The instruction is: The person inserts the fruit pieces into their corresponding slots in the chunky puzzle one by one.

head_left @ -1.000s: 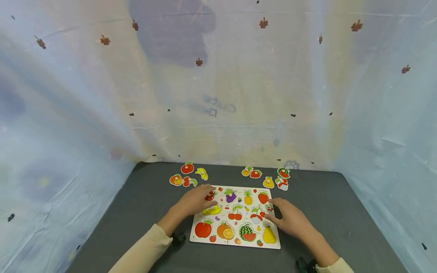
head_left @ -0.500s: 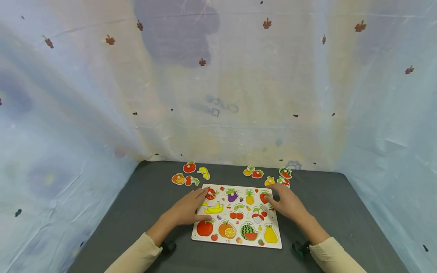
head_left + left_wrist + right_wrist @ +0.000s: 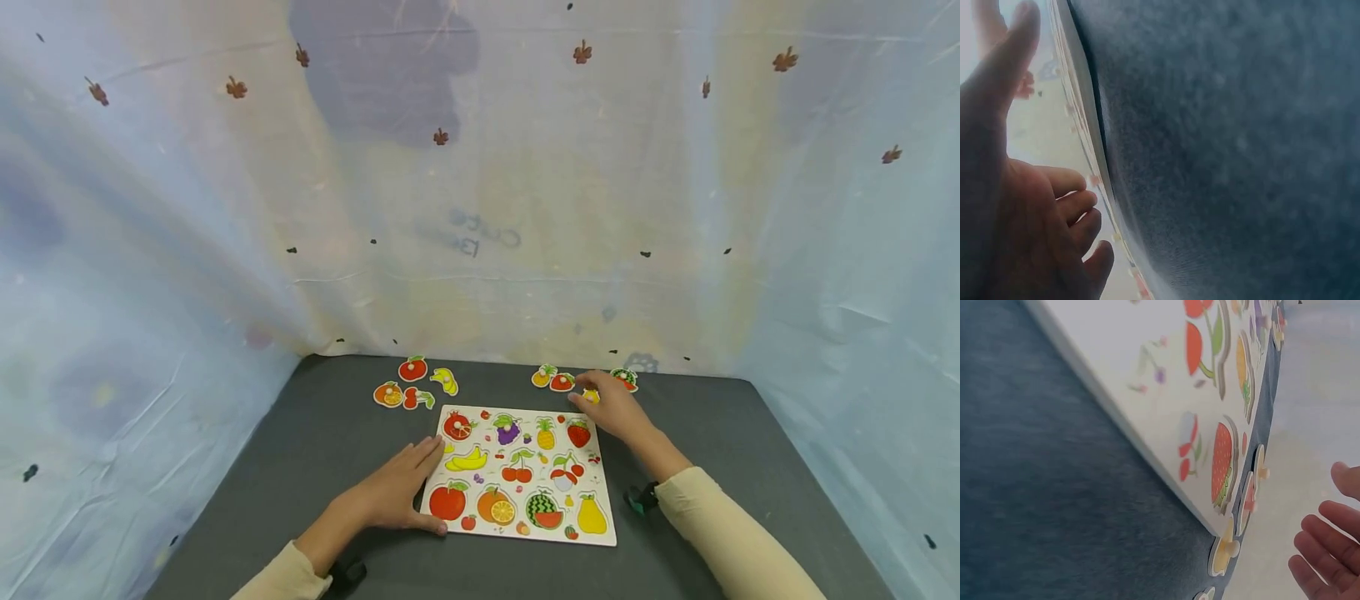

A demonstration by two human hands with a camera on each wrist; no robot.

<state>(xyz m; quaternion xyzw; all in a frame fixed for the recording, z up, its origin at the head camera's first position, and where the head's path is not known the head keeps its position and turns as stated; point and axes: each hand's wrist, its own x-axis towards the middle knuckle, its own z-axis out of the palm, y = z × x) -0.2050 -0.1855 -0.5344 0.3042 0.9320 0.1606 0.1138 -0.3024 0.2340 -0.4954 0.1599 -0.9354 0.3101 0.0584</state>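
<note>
A white fruit puzzle board (image 3: 517, 537) lies flat on the dark table. My left hand (image 3: 393, 492) rests at its left edge, fingers straight and the thumb by the near left corner. Past the far right corner my right hand (image 3: 618, 410) hovers over a knobbed pear piece (image 3: 1221, 556), its fingers relaxed and holding nothing in the right wrist view. The strawberry piece (image 3: 562, 382) and pineapple piece (image 3: 541, 377) lie left of this hand; a watermelon piece (image 3: 628, 380) shows behind it. Knobbed pomegranate (image 3: 458, 425) and grape (image 3: 506, 430) pieces sit in the board.
Beyond the board's far left corner lie an apple piece (image 3: 412, 368), a banana piece (image 3: 445, 381), an orange piece (image 3: 387, 394) and a cherry piece (image 3: 417, 398). A pale patterned curtain (image 3: 480, 208) surrounds the table's back and sides.
My right hand has moved from the board's right edge away to the pear piece. My left hand has slid back toward the near left corner. The board has stayed about where it was.
</note>
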